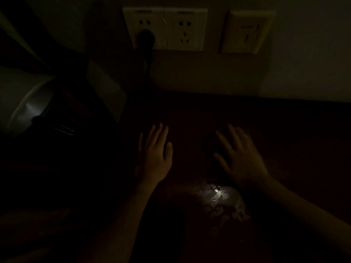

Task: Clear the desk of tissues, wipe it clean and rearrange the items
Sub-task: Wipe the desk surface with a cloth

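Observation:
The scene is very dark. My left hand (154,154) is stretched out over the dark desk (284,149), fingers straight and together, holding nothing. My right hand (239,158) is spread open to its right, slightly blurred, also holding nothing. Between my forearms, near the front, lies a pale glistening patch (220,198) on the desk surface; whether it is wet tissue or spilled liquid cannot be told.
On the wall behind are two white power sockets (165,29), with a dark plug (145,38) and cord in the left one, and a beige switch plate (247,32). A pale round object (28,109) and a dark bulky thing stand at the left.

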Demonstrator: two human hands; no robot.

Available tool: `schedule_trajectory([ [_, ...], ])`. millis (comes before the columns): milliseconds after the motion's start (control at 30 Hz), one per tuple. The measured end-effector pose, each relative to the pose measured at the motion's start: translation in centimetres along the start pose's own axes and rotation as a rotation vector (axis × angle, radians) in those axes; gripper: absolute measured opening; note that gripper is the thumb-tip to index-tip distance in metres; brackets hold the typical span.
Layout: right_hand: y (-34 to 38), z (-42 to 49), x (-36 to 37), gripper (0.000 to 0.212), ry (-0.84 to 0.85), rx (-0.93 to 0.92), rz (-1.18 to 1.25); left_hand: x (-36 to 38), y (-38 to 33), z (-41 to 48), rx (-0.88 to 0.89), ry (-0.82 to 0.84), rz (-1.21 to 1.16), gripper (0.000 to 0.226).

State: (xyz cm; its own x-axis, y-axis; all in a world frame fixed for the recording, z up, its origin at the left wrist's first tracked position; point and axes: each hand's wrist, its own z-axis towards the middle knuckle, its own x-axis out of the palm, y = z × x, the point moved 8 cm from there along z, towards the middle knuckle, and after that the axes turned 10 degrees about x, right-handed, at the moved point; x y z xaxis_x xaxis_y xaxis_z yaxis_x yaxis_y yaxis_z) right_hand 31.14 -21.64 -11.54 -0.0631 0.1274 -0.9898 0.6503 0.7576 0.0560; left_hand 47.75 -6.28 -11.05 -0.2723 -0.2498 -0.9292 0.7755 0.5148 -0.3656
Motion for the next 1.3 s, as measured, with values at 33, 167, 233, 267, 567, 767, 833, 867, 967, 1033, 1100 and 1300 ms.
schedule_trajectory([
  [33, -1.8, 1.7, -0.5, 0.067, 0.001, 0.100, 0.010, -0.1, 0.0, 0.1, -0.004, -0.008, -0.005, 0.064],
  [167, -0.3, 6.8, -1.1, 0.068, 0.026, 0.275, 0.067, 0.1, 0.3, 0.8, -0.029, -0.015, 0.000, 0.061],
  [233, 3.7, 4.6, -0.2, 0.070, 0.019, 0.125, 0.041, 0.1, 0.4, 1.1, -0.029, -0.018, 0.029, 0.057],
  [267, 5.3, 2.2, 0.3, 0.070, 0.005, 0.018, 0.023, 0.1, 0.3, 1.0, -0.023, -0.024, 0.037, 0.058],
  [567, -2.4, -2.1, 0.1, 0.074, 0.009, 0.309, 0.013, -1.8, 2.3, -5.3, 0.103, -0.097, -0.034, 0.062],
  [767, 12.0, -7.7, 2.0, 0.065, -0.003, -0.051, 0.032, -2.4, 3.8, -8.0, 0.131, -0.063, 0.039, 0.060],
  [833, 11.9, -11.6, 2.1, 0.063, 0.006, -0.110, 0.014, -2.7, 3.7, -9.4, 0.157, -0.067, 0.058, 0.058],
  [867, 10.6, -12.6, 1.8, 0.063, -0.012, -0.093, -0.009, -2.8, 3.7, -9.8, 0.171, -0.059, 0.056, 0.058],
  [967, 6.2, -10.8, 1.4, 0.066, -0.034, 0.169, 0.011, -2.6, 3.7, -10.0, 0.180, -0.039, -0.006, 0.062],
  [1033, 7.4, -8.5, 1.6, 0.067, -0.053, 0.349, 0.068, -2.5, 3.8, -9.5, 0.160, -0.029, -0.019, 0.066],
  [1100, 12.5, -8.7, 2.1, 0.065, -0.038, 0.289, 0.102, -2.6, 3.7, -9.8, 0.164, -0.028, -0.003, 0.068],
  [1300, 13.8, -19.7, 2.7, 0.064, -0.029, 0.020, -0.027, -3.2, 4.7, -14.1, 0.147, -0.017, 0.068, 0.067],
])
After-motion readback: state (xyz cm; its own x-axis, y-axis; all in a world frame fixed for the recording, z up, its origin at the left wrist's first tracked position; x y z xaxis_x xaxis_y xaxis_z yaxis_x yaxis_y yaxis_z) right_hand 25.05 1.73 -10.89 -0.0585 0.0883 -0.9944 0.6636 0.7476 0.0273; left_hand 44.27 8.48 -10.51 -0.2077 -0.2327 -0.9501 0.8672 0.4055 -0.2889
